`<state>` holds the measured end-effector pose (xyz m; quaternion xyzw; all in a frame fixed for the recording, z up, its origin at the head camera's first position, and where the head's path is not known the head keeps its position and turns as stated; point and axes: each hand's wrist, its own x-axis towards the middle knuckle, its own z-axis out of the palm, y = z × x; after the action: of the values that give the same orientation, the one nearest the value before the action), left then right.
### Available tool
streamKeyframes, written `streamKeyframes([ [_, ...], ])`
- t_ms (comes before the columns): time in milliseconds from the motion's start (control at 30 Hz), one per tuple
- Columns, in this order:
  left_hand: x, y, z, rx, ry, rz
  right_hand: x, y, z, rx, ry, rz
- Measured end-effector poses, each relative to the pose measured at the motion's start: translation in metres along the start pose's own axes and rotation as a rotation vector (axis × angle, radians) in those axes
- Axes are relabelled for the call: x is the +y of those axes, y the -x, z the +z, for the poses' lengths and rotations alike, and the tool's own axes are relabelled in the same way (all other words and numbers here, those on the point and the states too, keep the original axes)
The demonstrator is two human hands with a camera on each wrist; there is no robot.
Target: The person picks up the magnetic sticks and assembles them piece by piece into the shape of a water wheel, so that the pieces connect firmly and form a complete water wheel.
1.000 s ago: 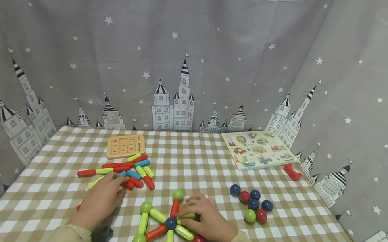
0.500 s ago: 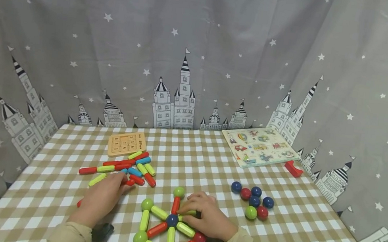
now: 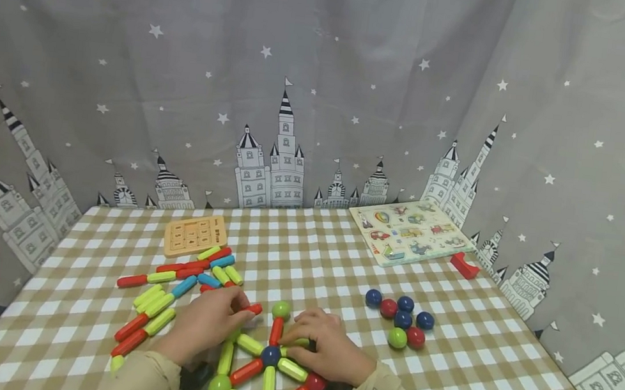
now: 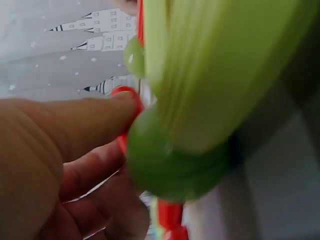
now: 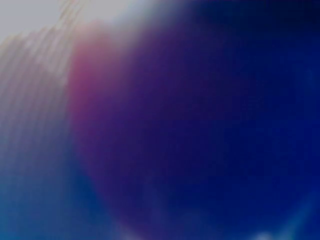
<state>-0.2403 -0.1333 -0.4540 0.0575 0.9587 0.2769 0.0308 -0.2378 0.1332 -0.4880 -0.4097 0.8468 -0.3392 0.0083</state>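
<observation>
My left hand (image 3: 205,324) pinches a red magnetic rod (image 3: 254,309) between thumb and fingers, over the left side of a wheel-shaped build. In the left wrist view the thumb presses the red rod (image 4: 125,91), just beyond a large green ball (image 4: 175,165). The build has a dark blue ball (image 3: 271,356) at its hub, with red and yellow-green rods running out to green and red balls. My right hand (image 3: 330,348) pinches a yellow-green rod (image 3: 300,342) at the hub's right, partly covered by the fingers. The right wrist view is filled by blurred dark blue and red.
Loose red, blue and yellow-green rods (image 3: 162,276) lie left of the build. Several loose balls (image 3: 403,320) are grouped on the right. Behind are a wooden number puzzle (image 3: 195,236), a picture board (image 3: 409,232) and a red block (image 3: 464,265). A castle-print curtain (image 3: 324,93) hangs behind the checkered table.
My left hand has left the rod pile and moved right to the build, carrying a red rod. My right hand stays at the yellow-green rod. The head view has shifted slightly.
</observation>
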Motion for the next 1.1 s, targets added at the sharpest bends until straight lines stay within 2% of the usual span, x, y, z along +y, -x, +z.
streamKeyframes([
  [100, 0.000, -0.001, 0.003, -0.013, 0.014, -0.024, -0.001, -0.002, 0.002, 0.007, -0.008, 0.009],
  [167, -0.002, 0.001, 0.003, -0.020, 0.004, -0.019, -0.002, -0.004, 0.003, 0.033, -0.013, 0.043],
  [300, -0.002, 0.005, 0.004, -0.041, -0.060, 0.031, -0.002, -0.007, 0.005, 0.128, -0.025, 0.136],
  [367, -0.002, 0.008, 0.004, -0.043, -0.086, 0.060, -0.001, -0.008, 0.005, 0.151, -0.031, 0.168],
  [467, -0.001, 0.010, 0.005, -0.028, -0.099, 0.075, -0.001, -0.008, 0.005, 0.111, -0.035, 0.173],
  [900, -0.009, 0.018, 0.005, 0.009, -0.099, 0.052, 0.002, -0.011, 0.010, -0.067, -0.128, 0.185],
  [1000, -0.013, 0.023, 0.005, 0.026, -0.106, 0.015, -0.001, -0.012, 0.008, -0.065, -0.097, 0.139],
  [1100, -0.017, 0.032, 0.005, 0.034, -0.080, -0.002, -0.008, -0.010, 0.002, -0.056, -0.016, 0.069],
])
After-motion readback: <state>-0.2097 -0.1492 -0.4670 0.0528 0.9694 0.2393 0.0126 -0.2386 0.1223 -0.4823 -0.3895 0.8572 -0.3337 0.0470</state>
